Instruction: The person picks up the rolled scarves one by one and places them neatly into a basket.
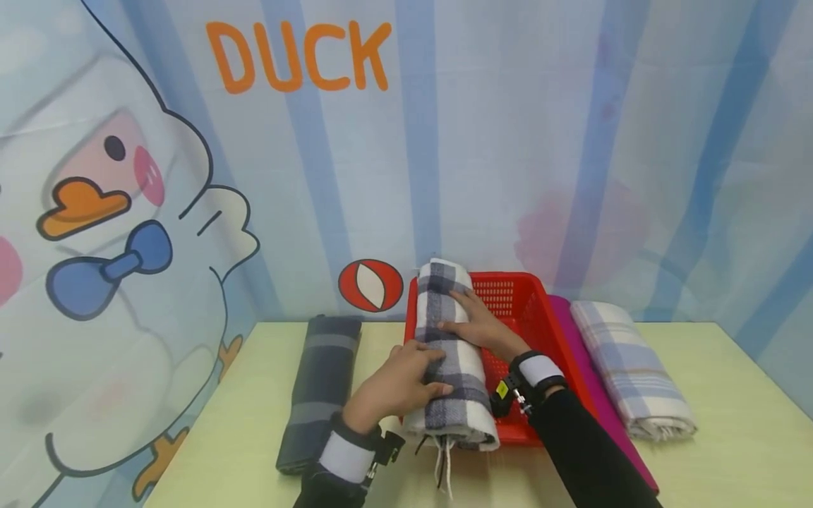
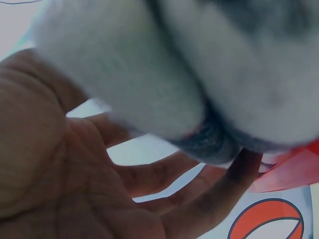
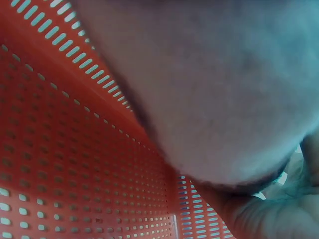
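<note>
A rolled plaid scarf in white, grey and dark blue lies lengthwise over the left part of a red basket, its fringe hanging at the near end. My left hand grips the roll from the left near its front. Farther back, my right hand holds it from the right, fingers spread over the top. In the left wrist view, fingers reach under the thick folds of the scarf. The right wrist view shows the scarf beside the perforated basket wall, with part of the hand below.
A dark grey striped folded cloth lies left of the basket on the pale yellow table. To the right are a magenta folded cloth against the basket and a white-and-blue plaid roll. A printed curtain hangs behind.
</note>
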`<state>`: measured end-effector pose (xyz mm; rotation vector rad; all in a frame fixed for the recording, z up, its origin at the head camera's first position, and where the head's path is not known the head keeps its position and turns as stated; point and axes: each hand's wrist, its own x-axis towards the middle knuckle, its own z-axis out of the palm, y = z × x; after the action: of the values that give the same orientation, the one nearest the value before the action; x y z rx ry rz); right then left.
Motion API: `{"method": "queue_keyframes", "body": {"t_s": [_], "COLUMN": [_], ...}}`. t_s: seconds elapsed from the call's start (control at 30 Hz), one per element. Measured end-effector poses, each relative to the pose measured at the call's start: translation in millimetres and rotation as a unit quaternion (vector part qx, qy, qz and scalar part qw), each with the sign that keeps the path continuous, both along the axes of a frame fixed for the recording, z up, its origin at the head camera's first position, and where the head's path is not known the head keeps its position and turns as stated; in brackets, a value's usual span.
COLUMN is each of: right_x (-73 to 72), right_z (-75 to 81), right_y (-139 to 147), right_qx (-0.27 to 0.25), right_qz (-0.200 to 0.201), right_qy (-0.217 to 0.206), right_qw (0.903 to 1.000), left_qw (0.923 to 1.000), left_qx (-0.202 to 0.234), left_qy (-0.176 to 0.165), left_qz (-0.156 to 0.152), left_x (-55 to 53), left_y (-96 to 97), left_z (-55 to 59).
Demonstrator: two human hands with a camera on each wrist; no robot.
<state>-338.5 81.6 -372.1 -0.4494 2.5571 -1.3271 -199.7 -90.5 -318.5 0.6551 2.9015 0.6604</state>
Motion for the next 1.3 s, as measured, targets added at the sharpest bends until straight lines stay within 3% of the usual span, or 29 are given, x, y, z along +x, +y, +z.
{"method": "queue_keyframes", "body": {"t_s": [0.3, 0.6, 0.9, 1.1, 1.3], "right_x": [0.6, -1.2, -3.8, -4.7, -2.0], "right_z": [-2.5, -10.7, -9.3, -16.4, -20.4], "right_y": [0.3, -1.1, -0.4, -2.7, -2.6], "right_qx": [0.0, 0.028, 0.049, 0.078, 0.075], "right_qz": [0.004, 0.007, 0.012, 0.014, 0.02], "right_qy": [0.011, 0.031, 0.045, 0.05, 0.051], "right_qw": [0.9999, 0.9991, 0.9977, 0.9956, 0.9957], "left_qw": [0.9994, 0.9991, 0.9966, 0.9959, 0.9974], "left_qx": [0.011, 0.02, 0.069, 0.079, 0.057], "left_qy": [0.023, 0.017, 0.007, 0.015, 0.042], "left_qz": [0.024, 0.032, 0.045, 0.043, 0.014], "left_x": [2.2, 1.7, 1.7, 1.1, 2.3], "left_y": [3.9, 5.8, 10.7, 9.8, 9.7], "left_z": [0.1, -5.9, -7.9, -12.5, -14.9]}}
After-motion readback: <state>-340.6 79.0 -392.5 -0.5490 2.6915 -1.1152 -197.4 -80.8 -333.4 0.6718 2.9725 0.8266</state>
